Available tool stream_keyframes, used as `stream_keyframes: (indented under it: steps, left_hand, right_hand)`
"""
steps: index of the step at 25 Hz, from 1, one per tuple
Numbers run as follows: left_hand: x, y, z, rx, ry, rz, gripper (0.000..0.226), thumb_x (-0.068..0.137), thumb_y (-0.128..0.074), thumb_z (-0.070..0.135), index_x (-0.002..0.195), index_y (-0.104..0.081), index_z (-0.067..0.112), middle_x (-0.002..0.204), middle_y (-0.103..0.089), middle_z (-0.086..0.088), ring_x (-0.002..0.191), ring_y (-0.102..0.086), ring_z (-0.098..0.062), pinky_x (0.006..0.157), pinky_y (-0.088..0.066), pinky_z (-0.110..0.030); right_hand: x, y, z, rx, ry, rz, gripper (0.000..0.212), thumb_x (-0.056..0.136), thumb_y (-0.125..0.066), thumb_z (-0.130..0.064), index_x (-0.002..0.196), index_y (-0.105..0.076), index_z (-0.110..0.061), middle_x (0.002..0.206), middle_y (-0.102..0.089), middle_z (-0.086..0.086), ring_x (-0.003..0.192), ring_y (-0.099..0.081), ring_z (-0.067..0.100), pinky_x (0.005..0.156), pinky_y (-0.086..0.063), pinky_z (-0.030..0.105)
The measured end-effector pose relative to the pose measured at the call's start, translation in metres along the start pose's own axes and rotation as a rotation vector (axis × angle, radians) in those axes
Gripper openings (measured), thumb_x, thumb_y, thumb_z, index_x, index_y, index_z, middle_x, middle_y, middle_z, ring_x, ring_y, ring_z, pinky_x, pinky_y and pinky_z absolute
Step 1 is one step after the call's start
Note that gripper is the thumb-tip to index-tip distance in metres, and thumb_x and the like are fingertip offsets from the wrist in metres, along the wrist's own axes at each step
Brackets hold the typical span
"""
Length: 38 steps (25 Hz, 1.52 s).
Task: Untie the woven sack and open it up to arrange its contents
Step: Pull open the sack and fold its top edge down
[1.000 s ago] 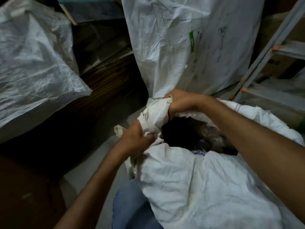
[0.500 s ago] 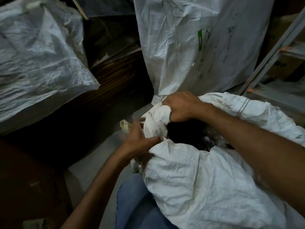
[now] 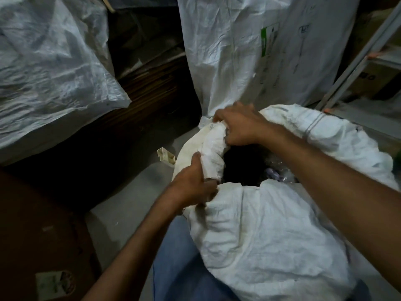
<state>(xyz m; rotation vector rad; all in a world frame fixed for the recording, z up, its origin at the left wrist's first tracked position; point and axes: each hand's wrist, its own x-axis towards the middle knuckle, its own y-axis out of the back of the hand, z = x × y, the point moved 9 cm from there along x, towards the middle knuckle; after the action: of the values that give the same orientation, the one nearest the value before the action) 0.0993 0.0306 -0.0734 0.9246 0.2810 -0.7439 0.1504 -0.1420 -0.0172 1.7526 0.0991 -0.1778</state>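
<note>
Upper left: bulky white bag [image 3: 50, 68]. Centre: left hand [image 3: 191, 187], fingers curled round the rolled rim [image 3: 213, 153] of the woven sack [image 3: 271, 235]. The sack fills the lower right, mouth open, dark inside. Right hand [image 3: 240, 127] just above, fingers clenched on the rim's far side. Tall white bag [image 3: 238, 51] upright behind.

The woven sack [image 3: 271, 235] is matt, crinkled white plastic weave; the floor [image 3: 121, 213] smooth grey.

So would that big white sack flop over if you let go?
Probably floppy: the woven sack is creased, and its rim bunches softly where the left hand and right hand grip it. Likely heavy too, since it bulges.
</note>
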Motion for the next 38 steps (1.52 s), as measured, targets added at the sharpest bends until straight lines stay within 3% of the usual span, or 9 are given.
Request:
stream_keyframes:
  steps: [3, 8, 12, 15, 20, 23, 27, 33, 38]
  left_hand:
    - [-0.005, -0.016, -0.01, -0.506, 0.048, -0.108, 0.09, 0.092, -0.067, 0.005, 0.16, -0.018, 0.037, 0.128, -0.057, -0.006, 0.093, -0.07, -0.022, 0.07, -0.063, -0.034]
    - [-0.007, -0.019, -0.015, -0.624, -0.045, -0.087, 0.093, 0.089, -0.068, 0.002, 0.159, -0.021, 0.042, 0.15, -0.042, -0.012, 0.107, -0.067, -0.023, 0.08, -0.063, -0.036]
    - [-0.036, 0.001, 0.017, 0.026, -0.505, 0.169, 0.085, 0.083, -0.067, 0.061, 0.156, -0.028, 0.044, 0.169, 0.006, 0.009, 0.154, -0.019, -0.023, 0.119, -0.033, -0.045]
    - [-0.074, -0.016, 0.055, 0.293, -0.868, -0.035, 0.084, 0.078, -0.067, 0.07, 0.151, -0.038, 0.041, 0.163, -0.028, 0.013, 0.151, -0.021, -0.008, 0.122, -0.023, -0.042]
    - [-0.104, -0.029, 0.067, 0.727, -1.046, 0.574, 0.025, 0.087, -0.062, 0.023, 0.111, -0.055, 0.018, 0.091, -0.067, -0.007, 0.07, -0.065, -0.026, 0.056, -0.052, -0.034]
    - [-0.127, -0.04, 0.044, 0.74, -1.203, 0.758, 0.004, 0.1, -0.046, 0.014, 0.102, -0.05, 0.015, 0.082, -0.063, -0.008, 0.062, -0.057, -0.024, 0.045, -0.044, -0.032]
    - [-0.132, -0.043, 0.034, 0.713, -1.123, 0.811, 0.016, 0.092, -0.065, 0.01, 0.097, -0.051, 0.015, 0.085, -0.06, -0.006, 0.067, -0.056, -0.023, 0.044, -0.042, -0.032]
    - [-0.127, -0.036, 0.052, 0.464, -0.843, 0.038, 0.056, 0.075, -0.062, 0.08, 0.104, -0.064, 0.031, 0.131, -0.04, 0.027, 0.114, -0.044, 0.005, 0.085, -0.048, -0.019]
    - [-0.105, -0.066, 0.078, 0.46, -0.818, -0.046, 0.082, 0.072, -0.069, 0.079, 0.136, -0.043, 0.035, 0.122, -0.066, 0.014, 0.104, -0.064, -0.005, 0.086, -0.056, -0.035]
  right_hand:
    - [-0.072, 0.024, -0.021, 0.202, 0.011, 0.229, 0.058, 0.074, -0.075, -0.032, 0.129, -0.055, -0.034, 0.129, -0.049, -0.008, 0.127, -0.043, 0.019, 0.106, -0.038, 0.045]
    - [-0.185, -0.047, -0.031, 0.001, -0.098, -0.428, 0.098, 0.074, -0.076, -0.069, 0.155, -0.032, -0.033, 0.146, -0.051, -0.006, 0.135, -0.048, 0.019, 0.102, -0.036, 0.032]
    - [-0.197, -0.022, -0.039, -0.074, 0.007, 0.073, 0.027, 0.081, -0.071, -0.03, 0.106, -0.061, -0.032, 0.093, -0.065, -0.008, 0.091, -0.066, 0.018, 0.065, -0.043, 0.032]
    - [-0.221, -0.002, -0.04, -0.112, 0.081, 0.432, 0.027, 0.071, -0.074, -0.007, 0.092, -0.067, -0.022, 0.081, -0.065, -0.003, 0.076, -0.063, 0.023, 0.053, -0.048, 0.036]
    - [-0.252, -0.005, -0.052, -0.102, 0.048, 0.564, 0.021, 0.081, -0.066, -0.016, 0.101, -0.069, -0.021, 0.095, -0.065, -0.002, 0.087, -0.061, 0.022, 0.062, -0.051, 0.038]
    - [-0.269, -0.017, -0.045, 0.197, 0.019, 0.358, 0.028, 0.089, -0.059, -0.053, 0.106, -0.072, -0.036, 0.113, -0.063, -0.02, 0.099, -0.062, 0.006, 0.077, -0.053, 0.031]
    - [-0.266, -0.043, -0.022, 0.043, -0.056, 0.164, 0.065, 0.08, -0.076, -0.049, 0.139, -0.051, -0.037, 0.13, -0.062, -0.013, 0.115, -0.062, 0.016, 0.081, -0.047, 0.031]
    - [-0.292, -0.016, -0.046, -0.343, 0.129, 0.747, 0.028, 0.084, -0.056, 0.01, 0.088, -0.071, -0.014, 0.086, -0.068, 0.004, 0.075, -0.062, 0.025, 0.055, -0.038, 0.032]
    - [-0.314, -0.039, -0.049, -0.304, 0.186, 0.894, 0.016, 0.096, -0.062, 0.0, 0.086, -0.07, -0.009, 0.1, -0.072, 0.008, 0.074, -0.066, 0.026, 0.052, -0.05, 0.039]
